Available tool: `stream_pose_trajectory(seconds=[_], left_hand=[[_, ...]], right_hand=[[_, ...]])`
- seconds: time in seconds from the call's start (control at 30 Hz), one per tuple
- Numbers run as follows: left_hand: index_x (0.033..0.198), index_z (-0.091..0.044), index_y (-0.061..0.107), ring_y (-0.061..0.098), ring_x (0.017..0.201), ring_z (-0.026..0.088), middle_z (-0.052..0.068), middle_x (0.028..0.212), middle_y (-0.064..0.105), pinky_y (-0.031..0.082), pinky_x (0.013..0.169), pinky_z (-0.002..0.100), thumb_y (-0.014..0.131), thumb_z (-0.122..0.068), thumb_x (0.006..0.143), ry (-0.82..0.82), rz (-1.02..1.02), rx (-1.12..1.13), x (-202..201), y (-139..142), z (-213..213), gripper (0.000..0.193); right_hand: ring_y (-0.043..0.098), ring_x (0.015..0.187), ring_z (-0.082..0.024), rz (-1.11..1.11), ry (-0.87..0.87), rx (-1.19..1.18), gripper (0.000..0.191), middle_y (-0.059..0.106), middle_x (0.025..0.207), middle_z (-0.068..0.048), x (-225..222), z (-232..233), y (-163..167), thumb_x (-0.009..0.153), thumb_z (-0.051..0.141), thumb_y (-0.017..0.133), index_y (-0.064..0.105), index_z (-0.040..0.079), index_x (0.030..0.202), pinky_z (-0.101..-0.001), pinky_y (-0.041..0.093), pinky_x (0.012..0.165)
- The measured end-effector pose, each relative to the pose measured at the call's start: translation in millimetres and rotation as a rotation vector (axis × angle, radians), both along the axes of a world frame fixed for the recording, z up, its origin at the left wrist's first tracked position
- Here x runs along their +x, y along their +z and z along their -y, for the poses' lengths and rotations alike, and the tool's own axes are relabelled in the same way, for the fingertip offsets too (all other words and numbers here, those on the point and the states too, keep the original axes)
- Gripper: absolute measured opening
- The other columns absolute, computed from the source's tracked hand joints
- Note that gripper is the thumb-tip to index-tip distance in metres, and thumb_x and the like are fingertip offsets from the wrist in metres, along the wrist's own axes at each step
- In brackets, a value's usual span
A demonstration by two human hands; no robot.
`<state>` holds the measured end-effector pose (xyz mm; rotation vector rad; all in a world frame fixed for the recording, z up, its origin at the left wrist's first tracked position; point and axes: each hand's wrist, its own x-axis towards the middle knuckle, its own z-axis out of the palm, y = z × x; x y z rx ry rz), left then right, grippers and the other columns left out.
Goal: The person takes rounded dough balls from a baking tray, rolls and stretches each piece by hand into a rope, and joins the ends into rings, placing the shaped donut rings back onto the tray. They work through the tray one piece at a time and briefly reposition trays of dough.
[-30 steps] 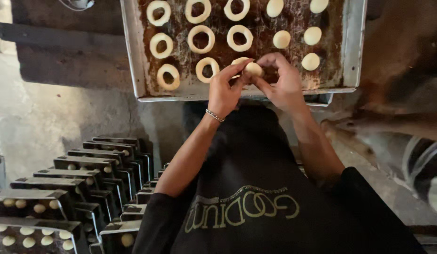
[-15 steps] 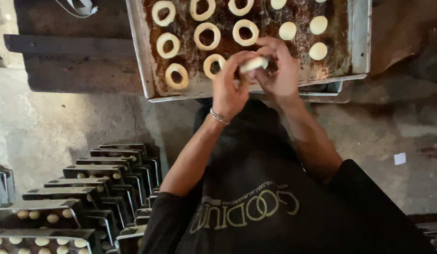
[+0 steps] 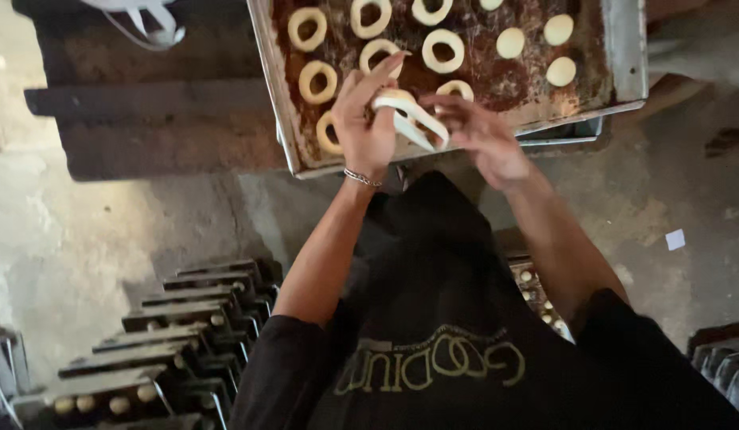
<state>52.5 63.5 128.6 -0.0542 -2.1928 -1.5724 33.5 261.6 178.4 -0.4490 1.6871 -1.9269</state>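
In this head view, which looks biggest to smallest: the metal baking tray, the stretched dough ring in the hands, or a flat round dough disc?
1. Metal baking tray.
2. Stretched dough ring; it is nearer the camera, so partly unsure.
3. Round dough disc.

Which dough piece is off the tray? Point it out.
The stretched dough ring, held up between the left hand and right hand. All the other rings and round discs lie flat on the baking tray.

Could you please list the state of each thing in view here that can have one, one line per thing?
Dough ring in the hands: stretched open, held above the tray.
Left hand: grip closed on the ring's left end.
Right hand: grip pinching the ring's right end.
Baking tray: partly filled, dark crusted surface.
Shaped rings: lying flat in rows.
Round dough discs: unshaped, lying flat on the tray.
Stacked trays: loaded with small dough balls.
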Motion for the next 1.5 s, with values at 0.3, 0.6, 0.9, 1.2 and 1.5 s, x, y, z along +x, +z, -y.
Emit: stream_pose_trajectory(seconds=[0.3, 0.6, 0.9, 1.2, 1.5], left_hand=[[0.150, -0.015, 0.052, 0.064, 0.095, 0.015, 0.005, 0.115, 0.065, 0.057, 0.086, 0.030, 0.052, 0.019, 0.091, -0.349, 0.047, 0.234, -10.8, -11.0, -24.5, 0.069], [0.141, -0.009, 0.058, 0.069, 0.098, 0.017, 0.006, 0.106, 0.070, 0.056, 0.087, 0.029, 0.047, 0.022, 0.081, -0.460, 0.222, 0.100, -32.6, -44.6, -99.1, 0.068], [0.119, -0.010, 0.074, 0.066, 0.087, 0.022, 0.014, 0.104, 0.065, 0.055, 0.080, 0.035, 0.064, 0.012, 0.092, -0.320, 0.467, 0.149, -67.5, -67.0, -148.2, 0.036], [0.123, -0.007, 0.069, 0.059, 0.110, 0.044, 0.025, 0.133, 0.053, 0.052, 0.088, 0.051, 0.070, -0.003, 0.086, -0.089, 0.550, -0.630, -67.0, -65.0, -204.1, 0.037], [0.120, -0.007, 0.071, 0.065, 0.110, 0.037, 0.014, 0.124, 0.063, 0.054, 0.092, 0.048, 0.076, -0.012, 0.090, -0.136, 0.484, -0.420, -65.6, -25.8, -208.3, 0.031]], right_hand=[[0.058, 0.080, -0.021, 0.129, -0.285, -0.455, 0.065, 0.061, 0.089, -0.011, 28.6, -32.2, -20.2, 0.104, 0.031, 0.061, 0.043, -0.005, 0.155, -0.0290, 0.047, 0.077], [0.057, 0.095, -0.014, 0.163, -0.445, -0.672, 0.060, 0.060, 0.112, -0.007, 1.4, -121.8, -63.5, 0.097, -0.010, 0.065, 0.043, 0.020, 0.144, -0.0276, 0.048, 0.084], [0.068, 0.083, -0.024, -0.433, -0.371, 0.601, 0.024, 0.069, 0.097, -0.012, -76.7, -171.6, -108.9, 0.083, -0.006, 0.078, 0.076, 0.003, 0.105, -0.0357, 0.054, 0.072], [0.069, 0.087, -0.034, -0.680, -0.072, 1.059, 0.038, 0.069, 0.110, -0.013, -97.9, -165.2, -99.4, 0.082, 0.005, 0.074, 0.078, 0.016, 0.118, -0.0431, 0.055, 0.065], [0.071, 0.095, -0.034, -0.695, -0.017, 1.171, 0.028, 0.070, 0.111, -0.013, -133.7, -239.9, -107.5, 0.095, 0.028, 0.080, 0.068, 0.009, 0.111, -0.0450, 0.057, 0.073]])
